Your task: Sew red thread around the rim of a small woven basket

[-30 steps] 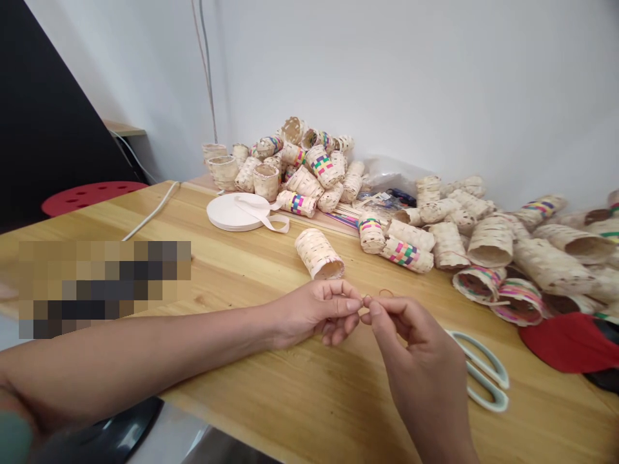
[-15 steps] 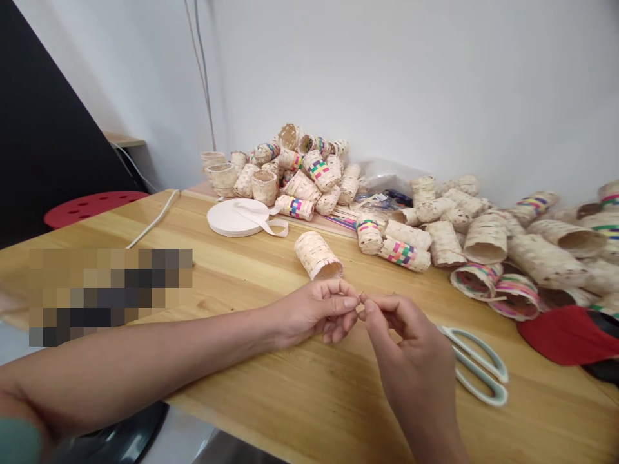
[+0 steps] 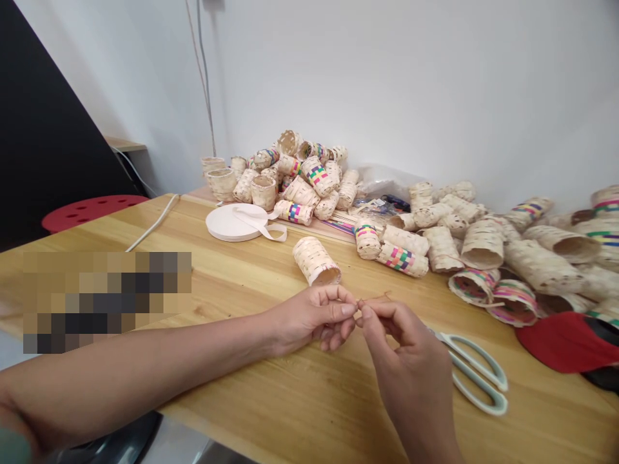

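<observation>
My left hand (image 3: 314, 317) and my right hand (image 3: 406, 361) meet fingertip to fingertip just above the wooden table (image 3: 271, 386). Both pinch a thin brownish thread (image 3: 374, 299) that loops up a little beyond the fingers. A single small woven basket (image 3: 316, 261) lies on its side just behind my hands. White-handled scissors (image 3: 474, 374) rest on the table to the right of my right hand.
Piles of small woven baskets (image 3: 300, 174) with coloured bands line the back and right (image 3: 532, 251). A flat roll of white tape (image 3: 236, 222) lies at the back left. Red cloth (image 3: 565, 341) sits at the right edge, a red stool (image 3: 87, 209) at left.
My hands stayed pinched together and shifted slightly down and left; the thread's loop now shows above my right fingers. The camera view has tilted a little.
</observation>
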`<state>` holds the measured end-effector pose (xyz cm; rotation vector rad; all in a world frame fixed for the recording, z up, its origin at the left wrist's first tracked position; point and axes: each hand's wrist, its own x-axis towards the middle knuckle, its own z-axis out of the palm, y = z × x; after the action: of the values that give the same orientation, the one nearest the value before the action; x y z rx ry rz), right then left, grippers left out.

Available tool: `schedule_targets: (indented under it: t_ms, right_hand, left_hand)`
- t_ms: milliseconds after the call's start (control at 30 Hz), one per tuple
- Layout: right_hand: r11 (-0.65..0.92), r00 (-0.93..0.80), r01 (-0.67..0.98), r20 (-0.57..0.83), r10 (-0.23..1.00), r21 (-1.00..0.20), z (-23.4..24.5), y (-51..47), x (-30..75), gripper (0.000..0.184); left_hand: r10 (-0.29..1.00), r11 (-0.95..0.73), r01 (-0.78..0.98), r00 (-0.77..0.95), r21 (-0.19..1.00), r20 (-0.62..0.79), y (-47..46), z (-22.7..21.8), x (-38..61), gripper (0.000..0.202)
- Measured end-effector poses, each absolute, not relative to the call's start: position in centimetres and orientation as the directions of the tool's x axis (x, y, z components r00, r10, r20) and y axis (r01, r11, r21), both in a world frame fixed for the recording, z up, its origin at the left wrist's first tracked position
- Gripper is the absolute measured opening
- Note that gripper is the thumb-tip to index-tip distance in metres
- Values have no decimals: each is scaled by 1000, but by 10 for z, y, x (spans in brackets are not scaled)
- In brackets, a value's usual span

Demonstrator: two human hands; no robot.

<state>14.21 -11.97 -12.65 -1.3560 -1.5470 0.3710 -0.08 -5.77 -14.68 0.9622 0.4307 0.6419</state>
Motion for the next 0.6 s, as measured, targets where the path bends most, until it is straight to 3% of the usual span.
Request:
schedule_targets:
  t_ms: [600]
  right_hand:
    - [384,108,517,504,857,-765,-129,-118,143,14]
  left_hand:
    - [689,379,-311,723,872,-42,-58,-147,0,31]
